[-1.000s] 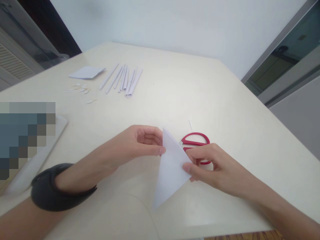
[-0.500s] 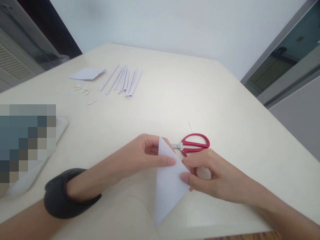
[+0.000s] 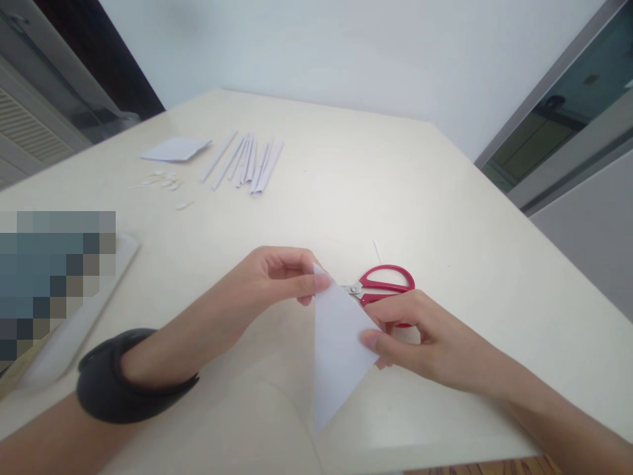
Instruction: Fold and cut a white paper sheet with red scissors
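A triangular piece of white paper (image 3: 341,349) is held up between my two hands, one point hanging down above the table's near edge. My left hand (image 3: 287,274) pinches its top corner between thumb and fingers, and a dark band circles that wrist. At the right corner, the thumb and fingers of my right hand (image 3: 400,333) grip the sheet. Just behind the paper lie red-handled scissors (image 3: 388,267), their blades hidden by the paper and my left hand. A thin white stick (image 3: 377,249) rests beyond the scissors.
Several rolled paper tubes (image 3: 250,161) lie at the back left, beside a stack of white paper (image 3: 175,149). Cotton swabs (image 3: 165,179) are scattered in front of the stack. At the left edge is a pale flat object (image 3: 123,257), partly blurred out. A wall closes the far side.
My left hand has slid up and left along the paper's edge to the top corner. My right hand keeps its hold, and the paper has turned slightly.
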